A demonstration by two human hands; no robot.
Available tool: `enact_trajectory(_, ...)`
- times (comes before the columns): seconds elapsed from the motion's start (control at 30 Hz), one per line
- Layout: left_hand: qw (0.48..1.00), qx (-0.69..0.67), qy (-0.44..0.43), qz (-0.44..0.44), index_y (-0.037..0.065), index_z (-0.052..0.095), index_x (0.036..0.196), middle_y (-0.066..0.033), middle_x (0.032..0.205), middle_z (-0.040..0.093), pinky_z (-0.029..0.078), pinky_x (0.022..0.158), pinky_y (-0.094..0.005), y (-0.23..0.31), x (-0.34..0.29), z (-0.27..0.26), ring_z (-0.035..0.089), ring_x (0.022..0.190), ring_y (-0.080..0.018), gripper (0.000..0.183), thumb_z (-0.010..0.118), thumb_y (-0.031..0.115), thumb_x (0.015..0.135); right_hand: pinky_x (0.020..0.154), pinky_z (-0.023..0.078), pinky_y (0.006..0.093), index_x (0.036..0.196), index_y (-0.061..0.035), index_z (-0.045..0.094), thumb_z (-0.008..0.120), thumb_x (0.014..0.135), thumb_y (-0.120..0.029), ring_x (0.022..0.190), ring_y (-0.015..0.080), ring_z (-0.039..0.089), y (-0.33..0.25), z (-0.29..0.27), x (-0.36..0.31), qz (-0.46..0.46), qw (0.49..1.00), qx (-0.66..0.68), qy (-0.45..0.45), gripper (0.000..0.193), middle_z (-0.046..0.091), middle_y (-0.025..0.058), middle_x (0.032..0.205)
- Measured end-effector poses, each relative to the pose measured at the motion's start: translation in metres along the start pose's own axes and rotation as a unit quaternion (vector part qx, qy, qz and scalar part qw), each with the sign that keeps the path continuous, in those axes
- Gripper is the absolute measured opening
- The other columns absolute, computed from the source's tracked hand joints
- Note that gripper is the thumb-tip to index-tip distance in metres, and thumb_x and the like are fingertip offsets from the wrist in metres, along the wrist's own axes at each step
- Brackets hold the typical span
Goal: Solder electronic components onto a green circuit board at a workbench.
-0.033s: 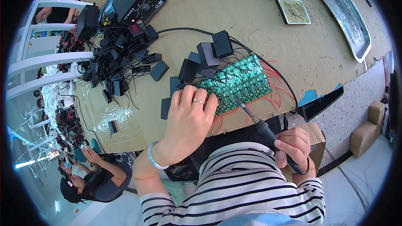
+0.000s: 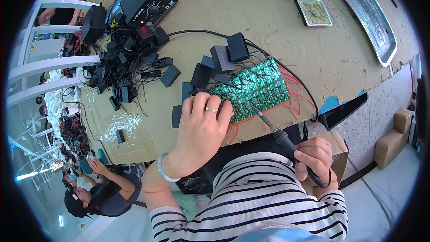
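Observation:
My right hand [image 2: 313, 157] is wrapped round the dark handle of a soldering iron [image 2: 283, 139]. Its tip points up and left, at the lower edge of a green circuit board panel [image 2: 264, 83]. Over the panel's left end, my left hand [image 2: 204, 118] has its fingers curled down and closed; what the fingertips hold is hidden beneath them. Thin black wires run across the panel from several black boxes [image 2: 222, 58] at its upper left. Red wires [image 2: 295, 94] stick out from the panel's right and lower edges.
A tangled heap of black boxes with wires [image 2: 130, 62] lies left, beside the soldering station [image 2: 150, 4]. Far right are an iron stand with a sponge [image 2: 315, 12] and a metal tray [image 2: 367, 13]. The iron's cable [image 2: 197, 31] crosses behind the panel. Another person [image 2: 103, 192] sits at left.

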State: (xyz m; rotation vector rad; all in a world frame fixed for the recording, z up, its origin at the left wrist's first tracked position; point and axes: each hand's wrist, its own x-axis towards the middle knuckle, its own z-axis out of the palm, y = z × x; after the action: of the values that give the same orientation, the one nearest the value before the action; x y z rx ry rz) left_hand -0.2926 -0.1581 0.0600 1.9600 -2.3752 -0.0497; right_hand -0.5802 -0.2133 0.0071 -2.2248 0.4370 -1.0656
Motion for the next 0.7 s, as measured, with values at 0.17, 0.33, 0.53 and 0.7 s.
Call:
enact_trajectory(0.17,0.999,0.005,0.039,0.013,0.003,0.07,0.113,-0.0089,0.104,0.057,0.049,0.085,-0.0447,0.0,-0.014,0.002,0.057,0.095,-0.0295,0.034,0.074,0.015,0.081,0.054,0.051,0.0298,0.104,-0.0005,0.066,0.063,0.084,-0.008,0.071,0.0218,0.067,-0.001,-0.005,-0.006,-0.007,1.0,0.01,-0.001,0.021,0.062,0.0064,0.081)
enact_trajectory(0.33,0.975,-0.175,0.132,-0.034,0.0,0.066,0.117,-0.0101,0.095,0.056,0.049,0.077,-0.0396,-0.006,-0.023,-0.003,0.056,0.085,-0.0277,0.033,0.062,-0.007,0.085,0.054,0.051,0.0299,0.103,-0.0006,0.066,0.063,0.085,-0.008,0.071,0.0218,0.067,-0.003,-0.007,-0.007,-0.003,1.0,0.007,-0.001,0.02,0.063,0.0066,0.081)
enact_trajectory(0.53,0.929,-0.34,0.092,-0.112,-0.003,0.062,0.117,-0.006,0.079,0.049,0.044,0.071,-0.0304,-0.012,-0.025,-0.009,0.048,0.072,-0.0178,0.021,0.049,0.007,0.105,0.054,0.051,0.0301,0.104,-0.0009,0.066,0.063,0.086,-0.009,0.071,0.022,0.067,-0.007,-0.006,-0.007,0.001,1.0,0.007,0.009,0.02,0.063,0.0066,0.081)
enact_trajectory(0.7,0.779,-0.575,0.211,-0.131,-0.006,0.049,0.126,-0.0001,0.082,0.044,0.045,0.079,-0.0315,-0.018,-0.038,-0.003,0.042,0.073,-0.0098,0.037,0.034,0.025,0.112,0.054,0.051,0.0302,0.104,-0.0011,0.066,0.063,0.086,-0.01,0.071,0.0219,0.067,-0.005,-0.005,-0.008,0.015,1.0,0.003,0.011,0.02,0.063,0.0064,0.081)
